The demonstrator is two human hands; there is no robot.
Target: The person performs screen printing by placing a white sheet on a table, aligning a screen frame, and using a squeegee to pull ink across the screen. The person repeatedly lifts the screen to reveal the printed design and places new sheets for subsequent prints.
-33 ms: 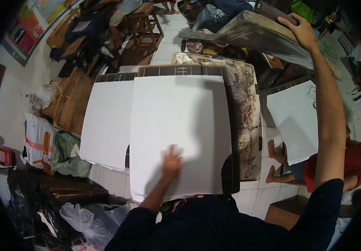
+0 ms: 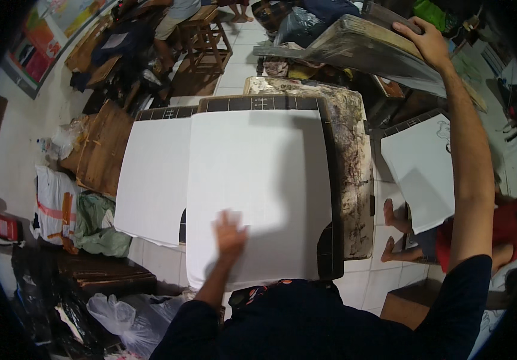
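My left hand [image 2: 230, 234], blurred with fingers spread, is over the white fabric [image 2: 258, 180] on the centre dark-edged board [image 2: 328, 150], near its lower left. My right arm reaches up at the right, and my right hand [image 2: 427, 45] grips the top edge of a tilted, stained grey screen frame [image 2: 348, 42] raised beyond the boards. A second white fabric [image 2: 153, 174] lies on a board at the left. Behind the centre board sits a stained, padded-looking board [image 2: 354, 180].
A third white piece with black line drawing [image 2: 417, 168] is at the right, by a seated person in red [image 2: 510, 234]. Wooden stools [image 2: 204, 36], another person's legs [image 2: 168, 27], wooden panels [image 2: 99, 144], bundles [image 2: 54, 204] and plastic bags [image 2: 129, 318] surround the boards.
My left hand has moved slightly left across the fabric. My right hand and the raised frame have barely shifted.
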